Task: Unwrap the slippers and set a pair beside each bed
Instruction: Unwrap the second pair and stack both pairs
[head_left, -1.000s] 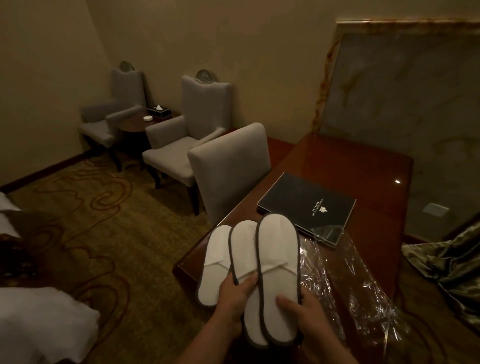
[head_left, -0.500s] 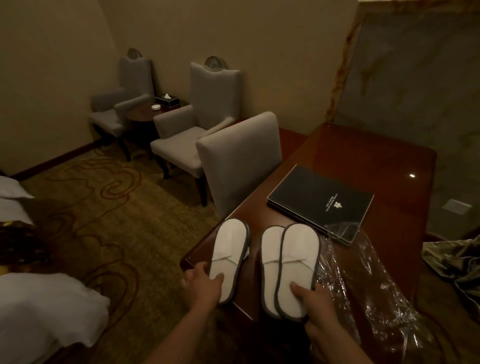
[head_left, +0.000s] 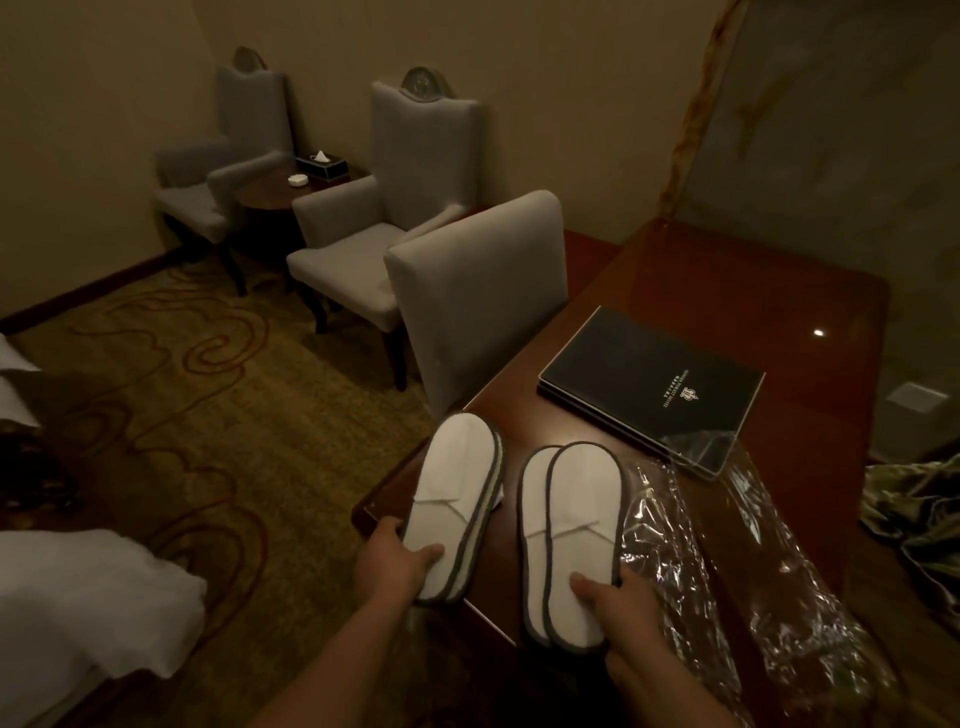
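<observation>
The bunch is split now: the left hand (head_left: 395, 564) grips one pair (head_left: 457, 499), the right hand (head_left: 618, 603) grips the other pair (head_left: 571, 530), with the empty wrap (head_left: 675, 545) just beside it. Beds come next.

Under the left hand (head_left: 392, 564), the lower slipper (head_left: 483, 519) shows only its grey rim, since the upper slipper (head_left: 452, 493) covers the rest. At four o'clock the green cloth (head_left: 914, 514) runs off the edge, and at eight the bed (head_left: 78, 597) does too. Lettering on the black folder (head_left: 649, 387) — too small to read.

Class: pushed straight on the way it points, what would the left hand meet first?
The left hand grips a slipper pair; beyond it, probably the grey chair back, though depth is unclear.
</observation>
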